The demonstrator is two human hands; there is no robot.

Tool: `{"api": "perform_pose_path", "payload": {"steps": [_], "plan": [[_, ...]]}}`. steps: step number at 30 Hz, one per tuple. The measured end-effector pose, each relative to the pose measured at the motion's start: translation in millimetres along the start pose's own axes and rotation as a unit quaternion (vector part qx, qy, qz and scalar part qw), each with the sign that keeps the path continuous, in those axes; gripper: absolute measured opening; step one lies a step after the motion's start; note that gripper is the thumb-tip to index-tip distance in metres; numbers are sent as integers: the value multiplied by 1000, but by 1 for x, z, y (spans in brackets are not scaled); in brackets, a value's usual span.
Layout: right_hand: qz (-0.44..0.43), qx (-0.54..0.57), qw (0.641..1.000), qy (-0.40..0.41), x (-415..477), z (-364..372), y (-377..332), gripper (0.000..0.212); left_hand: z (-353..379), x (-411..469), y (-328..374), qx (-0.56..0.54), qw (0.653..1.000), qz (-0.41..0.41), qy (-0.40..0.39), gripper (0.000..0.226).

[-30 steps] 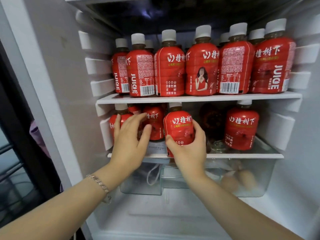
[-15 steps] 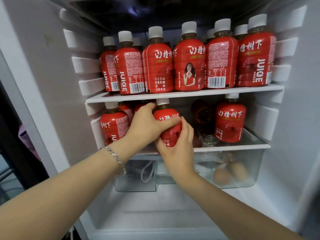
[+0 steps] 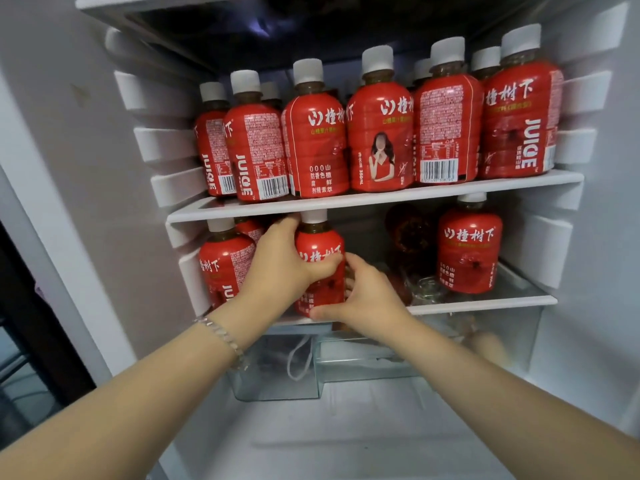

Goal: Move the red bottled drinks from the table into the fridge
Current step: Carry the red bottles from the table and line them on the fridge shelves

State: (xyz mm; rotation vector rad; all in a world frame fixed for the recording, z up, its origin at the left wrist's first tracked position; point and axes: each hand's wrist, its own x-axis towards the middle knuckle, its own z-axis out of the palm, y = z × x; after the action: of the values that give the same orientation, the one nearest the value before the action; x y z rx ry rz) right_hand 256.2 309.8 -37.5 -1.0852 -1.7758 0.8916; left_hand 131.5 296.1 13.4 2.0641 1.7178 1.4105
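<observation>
Entry: red bottle (image 3: 320, 249), long axis upright, base at the front lip of the lower shelf (image 3: 485, 301); whether it is fully set down, I cannot tell. My left hand (image 3: 277, 271) wraps its upper body from the left, thumb across the label. My right hand (image 3: 369, 301) cups its lower right flank, fingers (image 3: 356, 270) curled against it, thumb along the base edge. The bottle lies between both grips, equally near. Bare shelf opens rightward of my right fingers, before the lone bottle (image 3: 469, 254); the neighbour bottle (image 3: 225, 265) sits just left.
</observation>
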Motion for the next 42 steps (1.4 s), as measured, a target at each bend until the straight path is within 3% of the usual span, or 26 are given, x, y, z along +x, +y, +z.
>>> {"api": "perform_pose_path", "payload": {"steps": [4, 6, 9, 12, 14, 18, 22, 30, 35, 42], "plan": [[-17, -11, 998, -53, 1, 9, -3, 81, -8, -19, -17, 46, 998, 38, 21, 61], [-32, -31, 997, -60, 4, 15, -6, 77, -10, -22, -23, 158, 985, 51, 49, 62], [-20, -98, 995, -14, 16, 26, -9, 77, -10, -14, -30, 339, 932, 65, 109, 69], [-2, -106, 990, -89, 25, 19, -7, 73, -9, -14, -38, 350, 927, 57, 126, 72], [22, -70, 988, -136, 33, -1, -9, 58, -7, -11, -42, 342, 927, 60, 140, 71], [64, -190, 976, -89, 66, -18, -4, 37, -1, -4, -43, 335, 923, 69, 176, 59], [40, -202, 968, -146, 82, 4, -5, 41, -1, -6, -45, 332, 923, 79, 178, 60], [85, -267, 952, -124, 113, -6, 11, 44, 1, -4, -46, 368, 905, 94, 193, 60], [65, -289, 940, -168, 130, 15, 11, 51, 1, -4, -48, 374, 901, 98, 197, 60], [54, -316, 935, -150, 130, 13, 22, 50, 5, -4, -46, 365, 902, 91, 212, 56]]}}
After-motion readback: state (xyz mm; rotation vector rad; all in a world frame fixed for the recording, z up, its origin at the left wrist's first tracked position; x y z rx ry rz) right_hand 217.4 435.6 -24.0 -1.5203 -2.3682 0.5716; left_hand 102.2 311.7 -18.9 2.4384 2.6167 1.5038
